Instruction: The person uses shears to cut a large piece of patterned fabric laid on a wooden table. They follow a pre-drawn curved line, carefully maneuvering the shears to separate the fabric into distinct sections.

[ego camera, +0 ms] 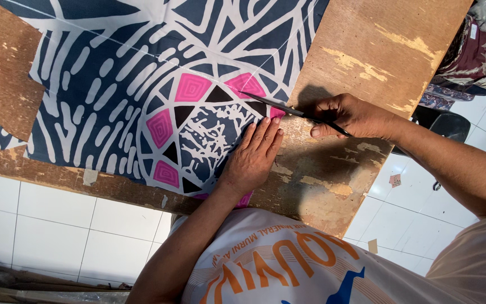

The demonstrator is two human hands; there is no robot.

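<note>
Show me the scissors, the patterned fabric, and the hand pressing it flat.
scissors [274, 104], head view, on the dark blade
patterned fabric [113, 84], head view, on the navy-and-white area
left hand [252, 157], head view, on its back

A cloth [142, 84] lies spread on a wooden board [361, 50] and covers its left and middle part. The left hand [252, 157] rests flat on the right edge of the cloth, near the person. To its right, the right hand [349, 115] is over the bare board and holds scissors [288, 110], whose tips point left onto the cloth edge, just behind the left hand. A second board piece [1, 62] lies on the cloth at far left.
</note>
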